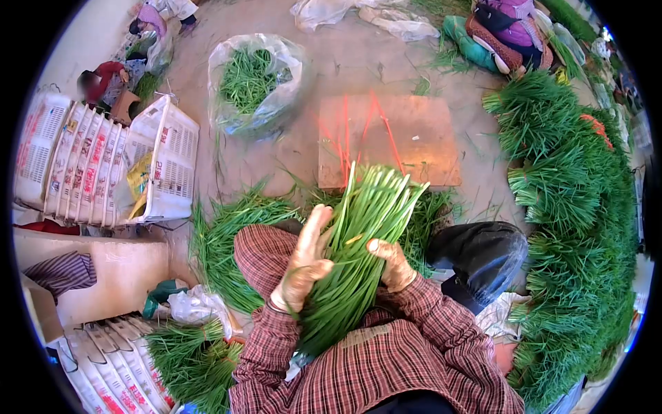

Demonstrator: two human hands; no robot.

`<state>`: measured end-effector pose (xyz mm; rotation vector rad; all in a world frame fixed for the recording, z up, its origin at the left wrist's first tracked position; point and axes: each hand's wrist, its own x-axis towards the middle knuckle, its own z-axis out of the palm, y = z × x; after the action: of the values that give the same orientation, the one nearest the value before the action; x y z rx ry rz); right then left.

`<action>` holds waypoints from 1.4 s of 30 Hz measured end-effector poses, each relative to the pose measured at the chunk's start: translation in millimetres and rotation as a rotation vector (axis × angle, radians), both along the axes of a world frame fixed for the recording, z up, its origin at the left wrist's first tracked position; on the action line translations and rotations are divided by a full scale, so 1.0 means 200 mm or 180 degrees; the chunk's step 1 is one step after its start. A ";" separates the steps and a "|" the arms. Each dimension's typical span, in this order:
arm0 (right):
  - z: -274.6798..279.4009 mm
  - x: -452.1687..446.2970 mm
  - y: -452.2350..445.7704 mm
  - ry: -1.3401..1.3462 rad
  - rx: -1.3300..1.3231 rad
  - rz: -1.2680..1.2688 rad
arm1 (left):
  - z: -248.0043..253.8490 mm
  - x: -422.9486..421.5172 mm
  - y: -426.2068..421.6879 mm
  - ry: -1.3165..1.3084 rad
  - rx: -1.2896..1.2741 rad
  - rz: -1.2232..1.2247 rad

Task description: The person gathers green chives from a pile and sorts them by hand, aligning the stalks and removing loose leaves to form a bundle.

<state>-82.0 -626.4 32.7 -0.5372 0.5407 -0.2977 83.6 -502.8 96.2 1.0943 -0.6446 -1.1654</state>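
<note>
A thick bunch of Chinese chives (pixel 358 241) is upright in front of my chest, pale cut ends at the top and green leaves hanging towards my lap. My left hand (pixel 303 265) lies along its left side with fingers stretched out and the thumb against the leaves. On the other side, my right hand (pixel 394 263) grips the bunch, its thumb across the front and its other fingers hidden behind the stems. A yellowish leaf shows among the stems. Beyond the bunch, red ties (pixel 346 131) lie on a wooden board (pixel 431 141).
Loose chives (pixel 231 241) are heaped by my left knee. Tied bunches (pixel 572 200) are piled along the right. White plastic crates (pixel 165 165) stand at left. A clear bag of greens (pixel 252 79) sits ahead. Other people (pixel 103 83) sit at far left and far right.
</note>
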 end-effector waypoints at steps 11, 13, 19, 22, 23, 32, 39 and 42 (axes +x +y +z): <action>0.09 0.06 -0.06 -0.0484 -0.0028 -0.0791 | -0.17 -0.25 0.24 -0.0389 0.1029 -0.0693; 0.08 0.05 -0.05 -0.0347 -0.0056 -0.0861 | -0.24 -0.32 0.30 -0.1330 0.1019 -0.0572; 0.17 0.12 -0.01 -0.0126 -0.0012 -0.1186 | -0.34 -0.38 0.30 -0.1960 0.1378 -0.0344; 0.16 0.19 -0.02 0.0232 -0.0369 -0.1278 | -0.36 -0.46 0.30 -0.1271 0.1173 -0.0478; 0.17 0.21 -0.03 0.0351 -0.0550 -0.1385 | -0.39 -0.48 0.32 0.0094 0.1111 -0.0376; 0.08 0.09 -0.10 -0.0198 -0.1141 -0.0022 | -0.30 -0.14 0.39 0.1984 0.0585 -0.0762; -0.12 -0.07 -0.08 0.0604 -0.1668 0.2406 | 0.13 0.19 0.21 0.0305 0.1913 0.0135; -0.15 -0.04 -0.01 0.0094 -0.1261 0.2605 | 0.19 0.40 0.23 0.1085 0.1277 -0.0156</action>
<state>-89.9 -628.2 3.6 -1.0959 0.2510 0.3950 162.6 -457.7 134.5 1.1766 -0.1743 -1.5235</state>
